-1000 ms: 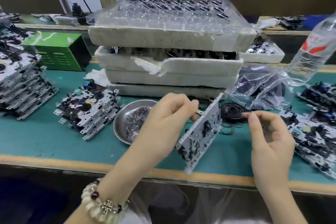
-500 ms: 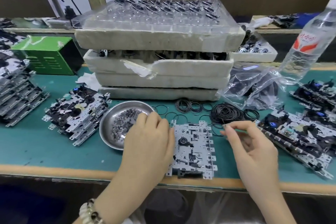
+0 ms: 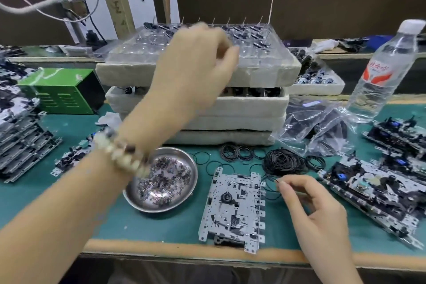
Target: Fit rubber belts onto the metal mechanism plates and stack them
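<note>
Rubber belt (image 3: 272, 178) sits pinched between thumb and forefinger of right hand (image 3: 315, 210), just beside mechanism plate (image 3: 232, 210). Left hand (image 3: 196, 64) hovers over foam tray (image 3: 265, 76), fingers curled, blurred; grip unclear.

The bottle (image 3: 368, 97) is carrying a red label (image 3: 378, 72) whose white script is showing too blurred to read, and nothing else is reading legibly.

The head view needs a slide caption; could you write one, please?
Left hand hovers over the foam trays; right hand pinches a rubber belt beside the mechanism plate.
</note>
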The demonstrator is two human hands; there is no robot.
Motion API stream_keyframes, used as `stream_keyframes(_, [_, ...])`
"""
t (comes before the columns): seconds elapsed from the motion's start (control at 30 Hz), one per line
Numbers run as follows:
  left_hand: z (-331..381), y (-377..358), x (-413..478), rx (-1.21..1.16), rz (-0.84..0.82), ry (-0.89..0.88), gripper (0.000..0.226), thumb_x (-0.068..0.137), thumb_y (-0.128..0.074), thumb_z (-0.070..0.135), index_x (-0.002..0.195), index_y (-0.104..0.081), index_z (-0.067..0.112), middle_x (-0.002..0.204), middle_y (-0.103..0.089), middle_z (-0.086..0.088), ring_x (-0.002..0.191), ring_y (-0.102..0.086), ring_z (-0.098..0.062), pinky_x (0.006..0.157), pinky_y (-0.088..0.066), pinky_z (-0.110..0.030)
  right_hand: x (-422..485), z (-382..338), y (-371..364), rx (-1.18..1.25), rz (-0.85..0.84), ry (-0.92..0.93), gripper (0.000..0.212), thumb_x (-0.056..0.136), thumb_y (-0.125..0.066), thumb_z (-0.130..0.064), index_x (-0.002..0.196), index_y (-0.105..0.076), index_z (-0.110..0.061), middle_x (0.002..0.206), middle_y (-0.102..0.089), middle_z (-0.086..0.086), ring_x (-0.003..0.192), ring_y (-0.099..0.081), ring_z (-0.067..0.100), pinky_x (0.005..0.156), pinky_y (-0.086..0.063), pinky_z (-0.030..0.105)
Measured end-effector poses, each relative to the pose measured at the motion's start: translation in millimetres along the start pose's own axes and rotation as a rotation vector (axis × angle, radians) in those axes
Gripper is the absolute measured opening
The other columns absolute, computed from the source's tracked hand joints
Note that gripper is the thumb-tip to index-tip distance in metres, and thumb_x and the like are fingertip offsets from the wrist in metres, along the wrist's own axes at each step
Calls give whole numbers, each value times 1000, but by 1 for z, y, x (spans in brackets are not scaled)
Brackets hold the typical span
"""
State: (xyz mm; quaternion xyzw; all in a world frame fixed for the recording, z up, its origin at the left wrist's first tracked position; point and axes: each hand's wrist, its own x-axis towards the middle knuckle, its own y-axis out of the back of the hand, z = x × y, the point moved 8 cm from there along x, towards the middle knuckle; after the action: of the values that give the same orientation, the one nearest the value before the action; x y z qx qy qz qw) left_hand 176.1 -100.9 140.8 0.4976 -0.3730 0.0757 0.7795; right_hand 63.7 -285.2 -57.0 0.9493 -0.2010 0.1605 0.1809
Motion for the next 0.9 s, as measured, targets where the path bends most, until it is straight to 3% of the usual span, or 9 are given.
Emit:
stream_keyframes(0.17, [2, -29, 71, 191, -71, 63, 34, 102, -46, 31, 108, -72, 10, 123, -59, -14, 121, -50, -34, 92, -42, -43, 1, 0, 3, 38, 29, -2, 12, 88, -67, -15, 80, -68, -24, 84, -68, -11, 82, -64, 9, 71, -44, 8])
stream_keyframes(0.33, [2, -63, 93, 160, -220, 158, 25, 94, -50, 22, 98, -70, 7, 111, -66, -15, 118, -52, -38, 98, -46, -45, 0, 1, 6, 41, 48, -17, 15, 89, -66, -17, 79, -67, -28, 84, -68, -13, 83, -64, 9, 68, -45, 10])
stream_keyframes(0.5, [6, -69, 98, 160, -157, 193, 14, 89, -56, 18, 82, -61, 8, 106, -66, -15, 120, -50, -39, 86, -45, -43, 0, -2, 7, 32, 55, -11, 12, 90, -64, -25, 80, -66, -32, 86, -68, -12, 82, -64, 9, 65, -45, 10])
stream_keyframes(0.6, [-3, -68, 100, -13, -146, 274, 15, 88, -59, 21, 85, -62, 7, 103, -65, -11, 113, -57, -33, 89, -50, -42, 1, -2, 7, 22, 48, -10, 13, 90, -64, -24, 80, -65, -32, 86, -68, -13, 83, -64, 9, 66, -44, 9])
stream_keyframes(0.67, [-8, -60, 98, -161, -117, 319, 21, 89, -65, 26, 82, -62, 6, 88, -63, -5, 92, -60, -23, 91, -54, -42, 2, 0, 7, 20, 42, -14, 13, 90, -64, -24, 81, -65, -32, 86, -68, -13, 84, -64, 9, 68, -43, 8])
stream_keyframes(0.7, [-8, -52, 94, -223, -85, 326, 24, 88, -66, 27, 77, -59, 7, 78, -57, -3, 78, -55, -20, 89, -55, -39, 3, 1, 7, 23, 44, -21, 13, 91, -64, -23, 81, -66, -31, 86, -68, -12, 85, -65, 10, 68, -43, 9])
stream_keyframes(0.77, [-3, -33, 79, -339, -20, 318, 14, 88, -67, 28, 83, -64, 15, 75, -49, -4, 73, -45, -17, 75, -50, -25, 3, 3, 8, 42, 57, -41, 11, 92, -61, -26, 82, -65, -30, 87, -69, -11, 84, -65, 12, 69, -44, 9])
stream_keyframes(0.83, [3, -17, 50, -458, 11, 314, 20, 89, -68, 30, 86, -70, 10, 79, -61, -5, 69, -53, -13, 61, -43, -5, 2, 3, 9, 88, 64, -50, 12, 93, -54, -32, 84, -63, -33, 88, -70, -9, 85, -66, 13, 71, -46, 11])
stream_keyframes(0.9, [7, -10, 9, -596, 20, 331, 27, 89, -71, 31, 83, -76, 6, 84, -73, -9, 60, -56, 2, 56, -38, 2, 1, 0, 9, 129, 63, -49, 12, 93, -52, -33, 86, -61, -34, 90, -70, -9, 85, -66, 11, 73, -49, 14])
